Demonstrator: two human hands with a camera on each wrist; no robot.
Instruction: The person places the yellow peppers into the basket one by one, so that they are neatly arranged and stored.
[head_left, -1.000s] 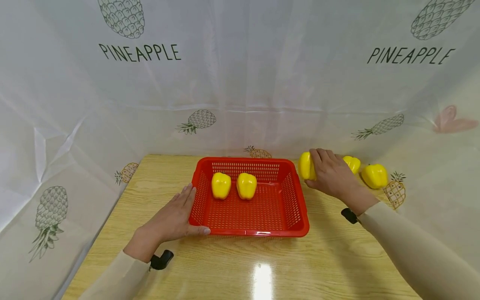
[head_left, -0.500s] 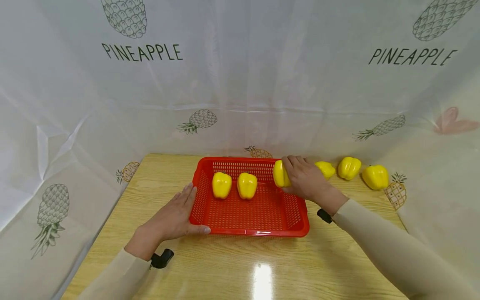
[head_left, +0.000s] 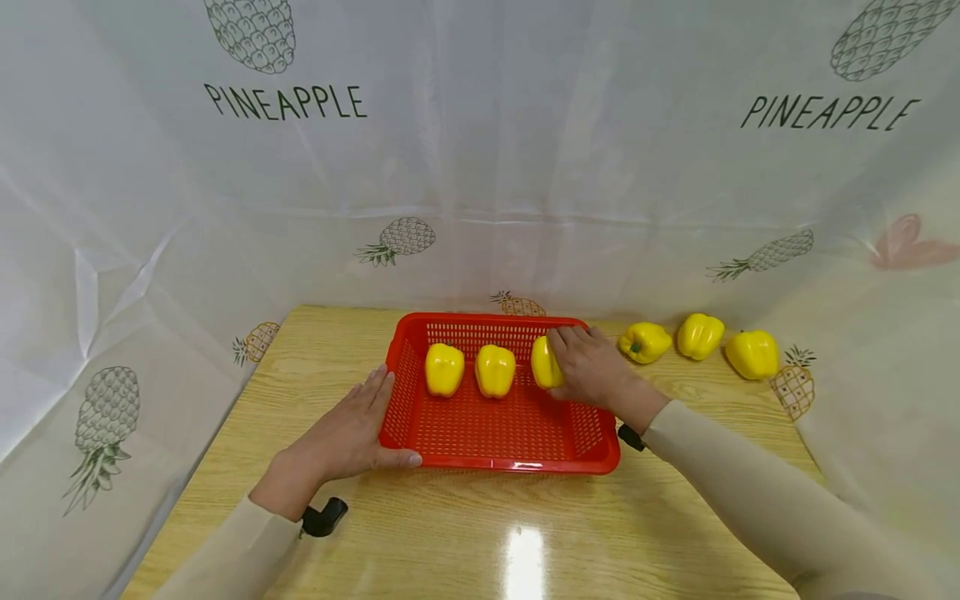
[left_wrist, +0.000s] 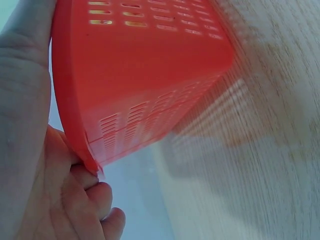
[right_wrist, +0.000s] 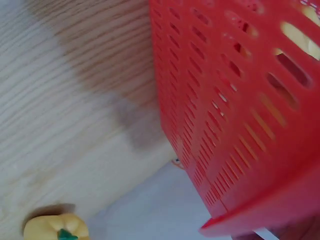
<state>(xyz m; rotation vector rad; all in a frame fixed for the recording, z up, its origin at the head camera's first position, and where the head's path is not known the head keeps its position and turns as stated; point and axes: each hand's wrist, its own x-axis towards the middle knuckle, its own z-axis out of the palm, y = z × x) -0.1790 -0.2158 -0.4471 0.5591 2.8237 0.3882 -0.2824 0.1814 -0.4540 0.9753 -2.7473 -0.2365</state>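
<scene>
A white sheet printed with pineapples is hanging behind and around a pale wooden counter (head_left: 465, 533), where a red basket (head_left: 498, 458) is sitting between a person's two arms. The left hand (head_left: 341, 437) is lying flat against the basket's near left corner, fingers straight along the wall and thumb on the front rim, steadying it. The right hand (head_left: 592, 371) is closing its grip around a yellow pepper (head_left: 543, 363) and holding it inside the basket at the back right, just beside two peppers (head_left: 469, 370) already standing there. To do this well, the hand is best lowering the pepper upright onto the floor, in line with its neighbours, while the basket is being kept from sliding. Three more peppers (head_left: 699, 340) are waiting on the counter at the right.
</scene>
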